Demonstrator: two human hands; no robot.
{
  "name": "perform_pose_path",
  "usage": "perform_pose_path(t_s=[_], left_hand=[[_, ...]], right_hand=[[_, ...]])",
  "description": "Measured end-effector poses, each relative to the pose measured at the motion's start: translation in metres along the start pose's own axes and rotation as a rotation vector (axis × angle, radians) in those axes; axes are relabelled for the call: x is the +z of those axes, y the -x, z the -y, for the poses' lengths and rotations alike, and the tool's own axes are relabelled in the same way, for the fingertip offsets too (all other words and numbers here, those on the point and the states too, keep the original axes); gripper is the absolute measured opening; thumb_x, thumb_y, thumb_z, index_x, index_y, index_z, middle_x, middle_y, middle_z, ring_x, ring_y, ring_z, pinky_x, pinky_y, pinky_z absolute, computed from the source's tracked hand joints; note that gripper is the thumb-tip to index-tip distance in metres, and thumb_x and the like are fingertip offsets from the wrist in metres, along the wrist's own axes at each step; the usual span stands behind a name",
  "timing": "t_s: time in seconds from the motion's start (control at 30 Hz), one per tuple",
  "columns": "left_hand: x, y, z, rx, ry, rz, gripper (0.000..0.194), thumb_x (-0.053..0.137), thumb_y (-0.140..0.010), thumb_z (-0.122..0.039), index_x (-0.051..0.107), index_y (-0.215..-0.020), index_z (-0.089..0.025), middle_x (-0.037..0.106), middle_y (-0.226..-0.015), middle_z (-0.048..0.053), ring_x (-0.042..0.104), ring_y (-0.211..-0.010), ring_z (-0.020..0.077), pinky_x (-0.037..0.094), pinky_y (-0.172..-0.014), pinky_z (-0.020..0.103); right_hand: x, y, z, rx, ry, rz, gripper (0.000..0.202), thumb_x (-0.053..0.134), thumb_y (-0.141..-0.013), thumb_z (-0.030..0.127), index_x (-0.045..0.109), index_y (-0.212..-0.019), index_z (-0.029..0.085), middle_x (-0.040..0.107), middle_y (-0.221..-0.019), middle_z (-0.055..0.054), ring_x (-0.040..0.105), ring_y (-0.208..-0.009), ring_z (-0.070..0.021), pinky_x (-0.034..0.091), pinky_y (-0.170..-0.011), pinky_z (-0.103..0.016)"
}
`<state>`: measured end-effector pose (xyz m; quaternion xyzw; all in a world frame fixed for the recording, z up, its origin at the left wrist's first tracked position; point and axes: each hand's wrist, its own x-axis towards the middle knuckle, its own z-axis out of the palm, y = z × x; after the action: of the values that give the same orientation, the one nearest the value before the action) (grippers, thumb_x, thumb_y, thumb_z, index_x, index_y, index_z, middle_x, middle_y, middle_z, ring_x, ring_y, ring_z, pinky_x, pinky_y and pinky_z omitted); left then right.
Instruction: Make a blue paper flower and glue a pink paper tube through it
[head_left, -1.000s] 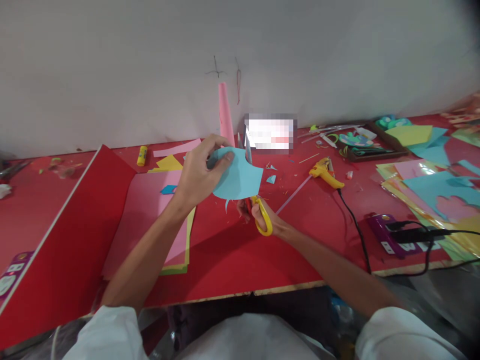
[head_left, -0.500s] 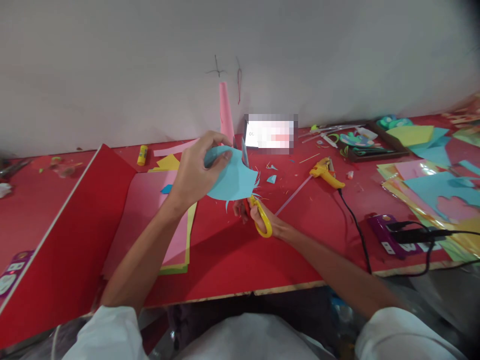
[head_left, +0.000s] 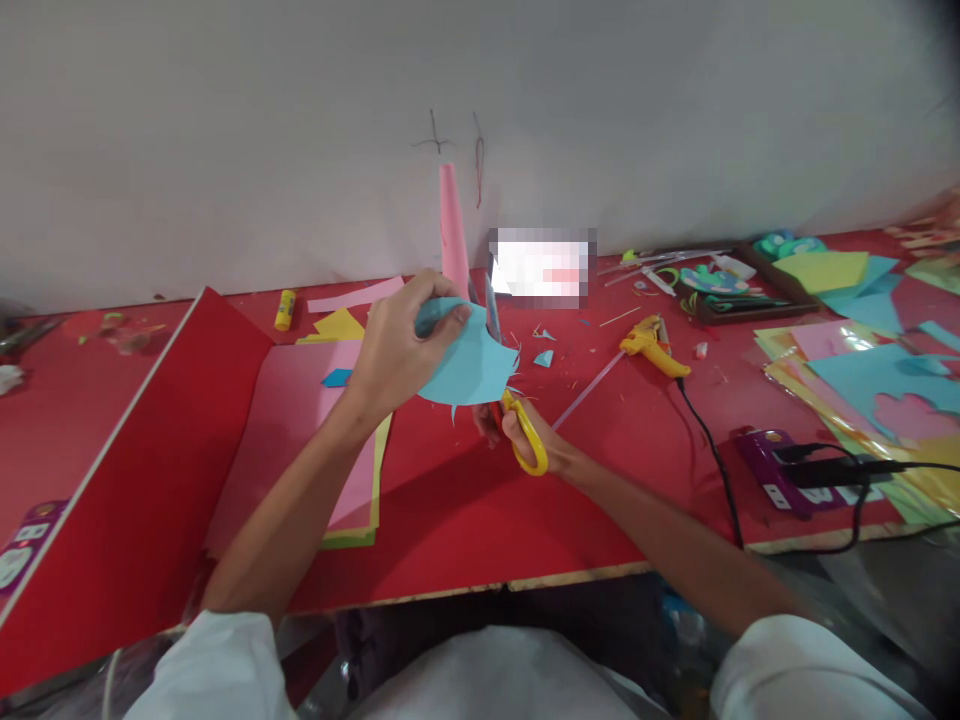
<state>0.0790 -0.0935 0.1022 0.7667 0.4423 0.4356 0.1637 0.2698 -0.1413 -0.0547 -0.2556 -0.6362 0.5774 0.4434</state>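
Note:
My left hand (head_left: pixel 401 340) is closed on a sheet of light blue paper (head_left: pixel 472 362), pinching its upper left part between thumb and fingers above the red table. The paper's right edge is cut in a curve, with thin slivers hanging from it. In my right hand (head_left: pixel 529 430) are scissors with yellow handles (head_left: pixel 534 450), gripped from below right of the paper. Their blades point up and away along the paper's right edge, partly hidden behind it. Blue paper scraps (head_left: pixel 544 358) lie on the table just beyond.
A yellow glue gun (head_left: pixel 660 350) with a cord lies to the right, near a purple power strip (head_left: pixel 787 470) and a dark tray (head_left: pixel 750 300). Pink sheets (head_left: pixel 300 430) and a red board (head_left: pixel 142 450) are on the left. A pink paper cone (head_left: pixel 452 230) and a screen (head_left: pixel 540 268) stand behind.
My left hand and the blue paper have shifted slightly right and down. The scissors have moved a little down with my right hand, and their blades look closer together.

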Motion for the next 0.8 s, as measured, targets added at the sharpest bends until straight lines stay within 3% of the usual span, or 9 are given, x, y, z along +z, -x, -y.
perform_pose_path(t_s=[0.33, 0.8], left_hand=[[-0.005, -0.0014, -0.0027, -0.02, 0.034, 0.103, 0.017, 0.07, -0.094, -0.036, 0.073, -0.086, -0.021, 0.072, -0.08, 0.002, 0.062, -0.073, 0.0168, 0.046, -0.065, 0.032], [-0.0061, -0.0017, 0.0002, -0.066, 0.105, 0.055, 0.018, 0.066, -0.094, -0.033, 0.07, -0.08, -0.022, 0.067, -0.075, 0.001, 0.058, -0.069, 0.0163, 0.046, -0.061, 0.032]], right_hand=[[-0.0024, 0.0008, -0.0049, 0.031, 0.028, -0.039, 0.073, 0.049, -0.091, 0.095, 0.054, -0.104, 0.024, 0.054, -0.077, 0.004, 0.046, -0.059, -0.0119, 0.045, -0.058, -0.029], [-0.0062, 0.0012, 0.0003, 0.023, 0.0, -0.03, 0.074, 0.049, -0.091, 0.094, 0.06, -0.099, 0.022, 0.058, -0.072, 0.003, 0.054, -0.054, -0.0121, 0.048, -0.054, -0.027]])
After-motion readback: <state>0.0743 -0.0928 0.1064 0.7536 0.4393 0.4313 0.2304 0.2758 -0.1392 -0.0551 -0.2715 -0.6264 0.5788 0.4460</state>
